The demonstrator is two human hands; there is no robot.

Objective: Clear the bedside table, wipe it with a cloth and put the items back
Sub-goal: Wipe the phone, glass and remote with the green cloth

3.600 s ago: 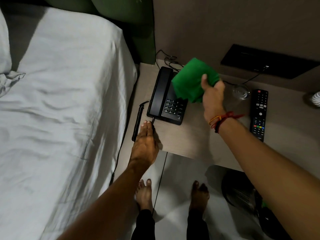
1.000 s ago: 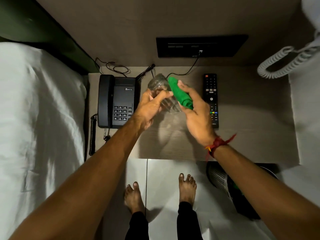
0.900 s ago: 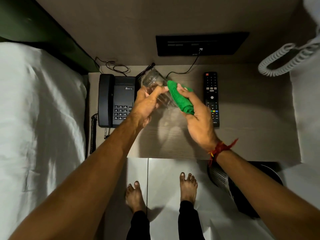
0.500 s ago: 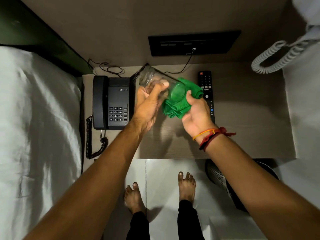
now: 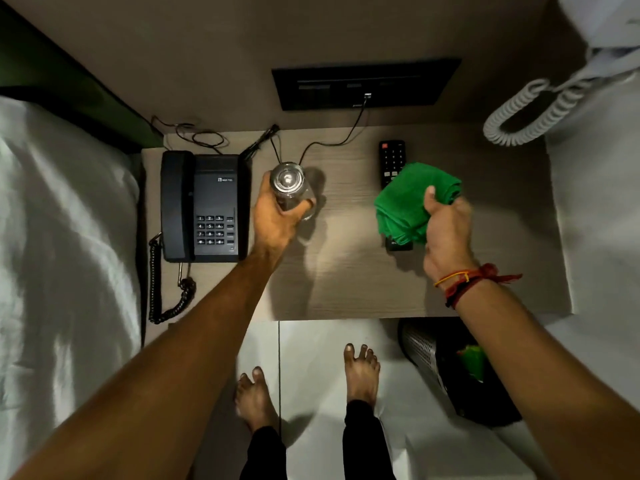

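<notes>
The wooden bedside table (image 5: 353, 278) stands between the bed and a white wall. My left hand (image 5: 277, 216) grips a clear drinking glass (image 5: 288, 183), base up, just right of the black desk phone (image 5: 204, 206); whether it touches the tabletop I cannot tell. My right hand (image 5: 446, 230) holds a bunched green cloth (image 5: 405, 202) above the black remote control (image 5: 391, 157), hiding the remote's middle part. The two hands are well apart.
The white bed (image 5: 62, 254) lies along the left. The phone's coiled cord (image 5: 156, 282) hangs off the table's left front. A black socket panel (image 5: 363, 83) with cables sits on the back wall. A metal waste bin (image 5: 446, 365) stands on the floor at right, beside my bare feet.
The hands have separated: the left hand turned the glass base up and lowered it toward the table beside the phone, while the right hand carried the cloth rightward over the remote.
</notes>
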